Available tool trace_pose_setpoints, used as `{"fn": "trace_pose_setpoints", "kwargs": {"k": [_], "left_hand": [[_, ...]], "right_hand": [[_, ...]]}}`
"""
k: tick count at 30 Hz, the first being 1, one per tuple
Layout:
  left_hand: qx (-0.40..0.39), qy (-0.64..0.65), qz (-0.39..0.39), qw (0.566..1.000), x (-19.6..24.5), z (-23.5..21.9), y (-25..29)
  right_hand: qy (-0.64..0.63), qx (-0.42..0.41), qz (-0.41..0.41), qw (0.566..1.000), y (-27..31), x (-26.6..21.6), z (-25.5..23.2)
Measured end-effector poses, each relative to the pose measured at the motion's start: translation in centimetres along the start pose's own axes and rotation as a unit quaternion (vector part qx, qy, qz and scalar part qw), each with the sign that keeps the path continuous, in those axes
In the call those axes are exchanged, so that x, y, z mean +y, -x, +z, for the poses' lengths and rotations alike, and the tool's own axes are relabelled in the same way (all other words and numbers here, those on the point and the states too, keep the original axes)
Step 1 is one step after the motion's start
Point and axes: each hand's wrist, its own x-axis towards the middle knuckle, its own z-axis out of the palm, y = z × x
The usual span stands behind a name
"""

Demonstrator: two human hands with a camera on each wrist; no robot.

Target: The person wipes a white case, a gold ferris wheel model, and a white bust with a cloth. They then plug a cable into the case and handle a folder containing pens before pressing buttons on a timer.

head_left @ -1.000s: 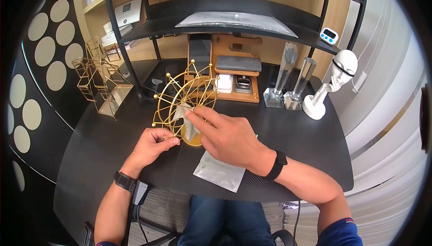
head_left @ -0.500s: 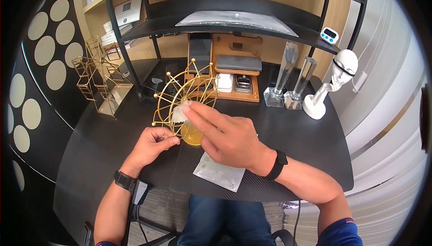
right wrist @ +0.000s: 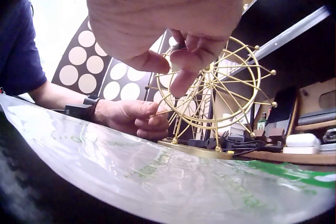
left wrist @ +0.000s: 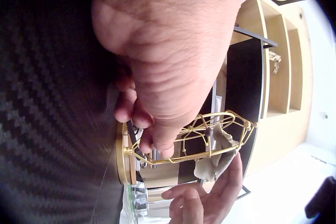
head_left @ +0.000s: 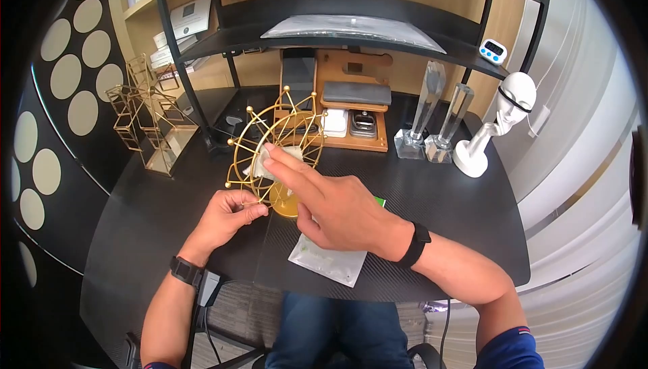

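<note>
Your left hand (head_left: 226, 219) pinches the near-left edge of the spoked gold wire wheel (right wrist: 209, 68) on the black textured desk (head_left: 155, 214); your right hand (head_left: 341, 208), fingers extended, presses a crumpled pale cloth (left wrist: 210, 167) against it

Desk (head_left: 162, 224): black, textured | gold wheel (head_left: 285, 207): upright | packet (head_left: 327, 261) (green-printed): near front edge | crystal pillars (head_left: 426, 107): two, standing | white figurine (head_left: 472, 160): upright

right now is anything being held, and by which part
The left hand pinches the gold wheel by a thin bar low on its outer edge. The right hand presses a pale cloth to it with extended fingers; any grip is hidden.
</note>
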Motion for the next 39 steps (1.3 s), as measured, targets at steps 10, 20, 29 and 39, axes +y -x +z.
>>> {"fn": "trace_pose_setpoints", "kwargs": {"k": [10,20,29,39], "left_hand": [[0.0,0.0,0.011,1.0,-0.2,0.0,0.0],[0.003,-0.006,0.003,1.0,-0.1,0.1,0.0],[0.007,-0.016,0.011,1.0,-0.2,0.0,-0.1],[0.005,-0.016,0.008,1.0,-0.2,0.0,0.0]], "right_hand": [[0.013,-0.007,-0.009,1.0,-0.6,-0.2,-0.2],[0.085,0.021,0.012,0.996,0.1,0.3,0.4],[0.06,0.013,-0.011,0.998,-0.5,-0.7,-0.4],[0.131,0.049,0.0,0.99,0.2,-0.4,0.5]]}}
